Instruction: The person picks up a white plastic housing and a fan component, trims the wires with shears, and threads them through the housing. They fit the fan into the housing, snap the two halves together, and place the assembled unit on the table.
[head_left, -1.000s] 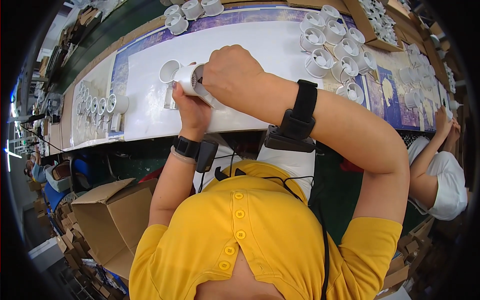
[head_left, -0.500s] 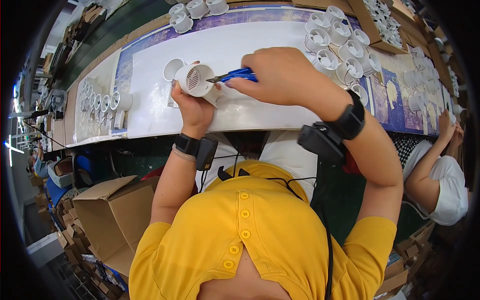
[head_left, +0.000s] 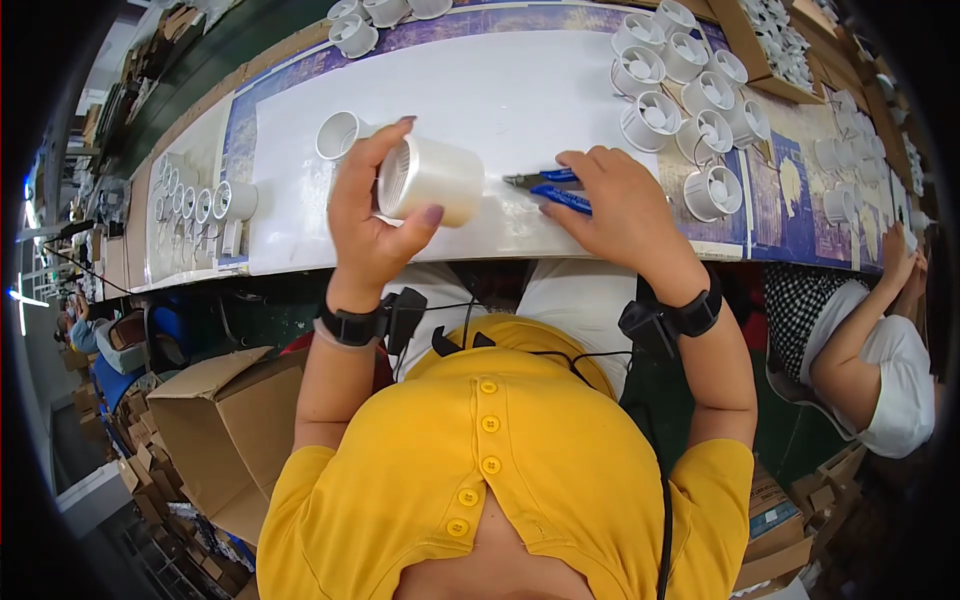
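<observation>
In my left hand (head_left: pixel 372 205) is a white plastic cylinder housing (head_left: pixel 440 182), tipped on its side between fingers and thumb. Its slatted end faces left and its smooth wall faces right. My right hand (head_left: pixel 622 208) grips blue-handled cutting pliers (head_left: pixel 562 190) just above the white sheet. The dark jaws point left at the cylinder with a small gap between them. Behind my left fingers, another white cylinder (head_left: pixel 340 134) stands on the sheet.
White fan units (head_left: pixel 652 118) crowd the right of the table, with one (head_left: pixel 712 192) nearer the front. More white cylinders (head_left: pixel 235 200) line the left. A cardboard box (head_left: pixel 768 50) of white parts sits back right. A co-worker's hand (head_left: pixel 900 255) is at far right.
The pliers have come out of the cylinder's opening and moved right and down with my right hand. My left hand has turned the cylinder onto its side, shifting it a little rightward.
</observation>
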